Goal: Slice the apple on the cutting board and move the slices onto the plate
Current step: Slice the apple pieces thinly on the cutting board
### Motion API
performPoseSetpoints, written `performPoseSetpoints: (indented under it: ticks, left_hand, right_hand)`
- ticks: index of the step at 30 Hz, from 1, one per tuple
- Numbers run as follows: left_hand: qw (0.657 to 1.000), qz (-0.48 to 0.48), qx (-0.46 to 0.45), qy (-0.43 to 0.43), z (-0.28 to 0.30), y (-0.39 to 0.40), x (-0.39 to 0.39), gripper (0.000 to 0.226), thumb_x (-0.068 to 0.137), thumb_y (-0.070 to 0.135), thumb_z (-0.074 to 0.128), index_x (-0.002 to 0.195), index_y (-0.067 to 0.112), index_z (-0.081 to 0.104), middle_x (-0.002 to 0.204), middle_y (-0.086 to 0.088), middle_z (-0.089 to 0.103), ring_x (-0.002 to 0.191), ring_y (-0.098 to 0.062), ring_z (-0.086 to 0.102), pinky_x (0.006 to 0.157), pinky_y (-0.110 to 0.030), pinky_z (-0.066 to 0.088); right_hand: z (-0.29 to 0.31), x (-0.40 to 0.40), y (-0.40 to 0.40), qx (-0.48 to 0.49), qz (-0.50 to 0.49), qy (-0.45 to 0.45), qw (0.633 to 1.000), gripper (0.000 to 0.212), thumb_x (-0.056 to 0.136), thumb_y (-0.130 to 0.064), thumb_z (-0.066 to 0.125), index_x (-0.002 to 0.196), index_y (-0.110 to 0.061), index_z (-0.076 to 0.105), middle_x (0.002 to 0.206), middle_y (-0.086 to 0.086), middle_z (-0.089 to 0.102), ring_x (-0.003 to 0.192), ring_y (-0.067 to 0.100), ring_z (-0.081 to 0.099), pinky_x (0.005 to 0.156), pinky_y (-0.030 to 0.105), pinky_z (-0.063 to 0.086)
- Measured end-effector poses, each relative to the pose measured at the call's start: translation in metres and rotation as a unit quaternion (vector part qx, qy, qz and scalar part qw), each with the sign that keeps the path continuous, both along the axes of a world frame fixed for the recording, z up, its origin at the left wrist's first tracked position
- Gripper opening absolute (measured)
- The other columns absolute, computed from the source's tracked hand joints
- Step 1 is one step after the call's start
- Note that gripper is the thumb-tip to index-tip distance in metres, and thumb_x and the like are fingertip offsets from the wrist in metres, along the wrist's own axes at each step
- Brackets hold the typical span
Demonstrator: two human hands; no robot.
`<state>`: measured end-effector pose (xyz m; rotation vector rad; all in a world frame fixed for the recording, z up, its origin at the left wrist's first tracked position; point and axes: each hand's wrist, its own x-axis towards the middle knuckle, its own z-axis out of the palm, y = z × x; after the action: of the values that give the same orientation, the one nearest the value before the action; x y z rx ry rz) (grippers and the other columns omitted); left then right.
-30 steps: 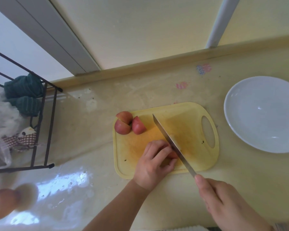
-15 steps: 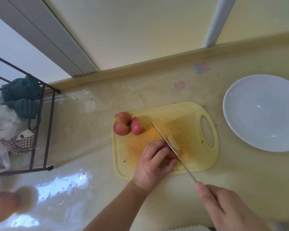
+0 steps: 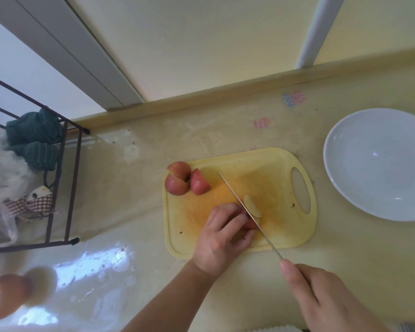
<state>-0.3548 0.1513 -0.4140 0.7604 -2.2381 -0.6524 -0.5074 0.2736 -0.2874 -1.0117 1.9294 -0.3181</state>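
A yellow cutting board [image 3: 273, 168] lies mid-counter. Three red apple quarters [image 3: 186, 182] sit at its far left corner. My left hand [image 3: 223, 233] curls over another apple piece [image 3: 249, 224], mostly hidden under the fingers. My right hand [image 3: 321, 298] grips a knife [image 3: 240, 202] whose blade stands on edge against that piece. One pale cut slice [image 3: 252, 205] lies flat just right of the blade. A white plate [image 3: 345, 149] with nothing on it sits at the right.
A black wire rack [image 3: 58, 188] with green cloths and bags stands at the left. A blurred round brown object [image 3: 7, 295] is at the bottom left. The wall ledge [image 3: 225, 94] runs behind the board.
The blade has cut down through the held piece and turned upright. A pale slice has fallen flat to its right. My left hand stays on the remaining piece.
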Motion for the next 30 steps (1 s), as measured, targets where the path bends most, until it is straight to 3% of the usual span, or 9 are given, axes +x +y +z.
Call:
performPoseSetpoints:
  ticks: [4, 7, 11, 14, 18, 21, 24, 26, 30]
  left_hand:
    - [1.0, -0.004, -0.002, 0.014, 0.001, 0.0, -0.001, 0.021, 0.084, 0.006, 0.082, 0.102, 0.006, 0.072, 0.108, -0.01, 0.067, 0.099, -0.028, 0.065, 0.089, -0.035, 0.054]
    - [1.0, -0.002, -0.004, 0.011, 0.002, 0.0, -0.002, 0.021, 0.081, 0.005, 0.084, 0.1, 0.005, 0.074, 0.106, -0.011, 0.068, 0.099, -0.027, 0.065, 0.088, -0.035, 0.054]
    - [1.0, 0.002, 0.002, 0.003, 0.0, 0.0, -0.002, 0.02, 0.08, 0.004, 0.085, 0.097, 0.004, 0.075, 0.106, -0.011, 0.068, 0.099, -0.027, 0.065, 0.089, -0.035, 0.054]
    - [1.0, 0.002, 0.004, -0.003, 0.001, 0.0, -0.002, 0.018, 0.08, 0.003, 0.085, 0.095, 0.002, 0.076, 0.105, -0.011, 0.069, 0.099, -0.028, 0.066, 0.09, -0.033, 0.054]
    - [1.0, 0.0, 0.007, -0.003, 0.002, 0.0, -0.002, 0.016, 0.08, 0.003, 0.085, 0.093, 0.003, 0.076, 0.105, -0.011, 0.068, 0.099, -0.027, 0.066, 0.093, -0.029, 0.051]
    - [1.0, 0.002, -0.004, 0.003, 0.002, 0.0, -0.002, 0.018, 0.08, 0.005, 0.085, 0.094, 0.003, 0.074, 0.107, -0.008, 0.065, 0.099, -0.024, 0.064, 0.094, -0.027, 0.05]
    - [1.0, -0.004, -0.015, 0.007, 0.003, 0.0, -0.001, 0.018, 0.08, 0.005, 0.084, 0.093, 0.003, 0.073, 0.112, -0.003, 0.057, 0.1, -0.022, 0.061, 0.093, -0.028, 0.05]
    - [1.0, -0.005, -0.018, 0.009, 0.004, 0.001, -0.001, 0.02, 0.08, 0.005, 0.084, 0.095, 0.005, 0.071, 0.113, -0.002, 0.055, 0.101, -0.021, 0.06, 0.092, -0.028, 0.051]
    - [1.0, -0.004, -0.017, 0.015, 0.003, 0.002, -0.001, 0.026, 0.082, 0.007, 0.083, 0.102, 0.007, 0.067, 0.113, -0.005, 0.056, 0.1, -0.024, 0.062, 0.089, -0.033, 0.054]
  right_hand:
    - [-0.003, 0.003, -0.013, -0.004, -0.01, -0.009, 1.0, 0.066, 0.067, -0.073, 0.01, 0.057, -0.015, 0.038, 0.047, -0.003, 0.048, 0.05, 0.009, 0.045, 0.056, 0.024, 0.037]
    - [-0.009, 0.004, -0.019, -0.01, -0.016, -0.038, 0.999, 0.063, 0.069, -0.072, 0.012, 0.056, -0.015, 0.035, 0.049, -0.014, 0.051, 0.053, 0.009, 0.045, 0.06, 0.021, 0.039]
    - [-0.008, 0.001, -0.005, 0.005, -0.033, -0.029, 0.999, 0.073, 0.066, -0.074, 0.013, 0.061, -0.008, 0.045, 0.052, -0.004, 0.053, 0.053, 0.011, 0.046, 0.057, 0.023, 0.038]
    - [-0.011, 0.0, 0.003, 0.038, -0.044, -0.011, 0.998, 0.081, 0.067, -0.072, 0.014, 0.072, -0.004, 0.057, 0.059, 0.005, 0.056, 0.059, 0.015, 0.051, 0.066, 0.029, 0.043]
    - [-0.027, 0.003, -0.013, -0.014, -0.031, -0.042, 0.999, 0.066, 0.07, -0.072, 0.015, 0.055, -0.013, 0.038, 0.047, -0.005, 0.048, 0.048, 0.012, 0.042, 0.053, 0.026, 0.036]
    - [-0.034, -0.002, -0.024, -0.034, -0.029, -0.045, 0.998, 0.061, 0.076, -0.069, 0.016, 0.053, -0.017, 0.038, 0.045, -0.009, 0.051, 0.044, 0.009, 0.043, 0.051, 0.025, 0.034]
    - [-0.035, -0.014, -0.023, -0.032, -0.052, -0.059, 0.996, 0.061, 0.08, -0.069, 0.018, 0.055, -0.017, 0.037, 0.042, -0.001, 0.04, 0.039, 0.009, 0.035, 0.054, 0.033, 0.036]
    - [-0.032, -0.018, -0.021, -0.026, -0.063, -0.068, 0.995, 0.062, 0.08, -0.071, 0.018, 0.058, -0.016, 0.036, 0.043, -0.002, 0.035, 0.038, 0.009, 0.031, 0.052, 0.03, 0.033]
    - [-0.019, -0.01, -0.014, -0.052, -0.031, -0.047, 0.997, 0.075, 0.07, -0.087, 0.012, 0.056, -0.019, 0.041, 0.044, 0.0, 0.046, 0.041, 0.009, 0.039, 0.052, 0.028, 0.036]
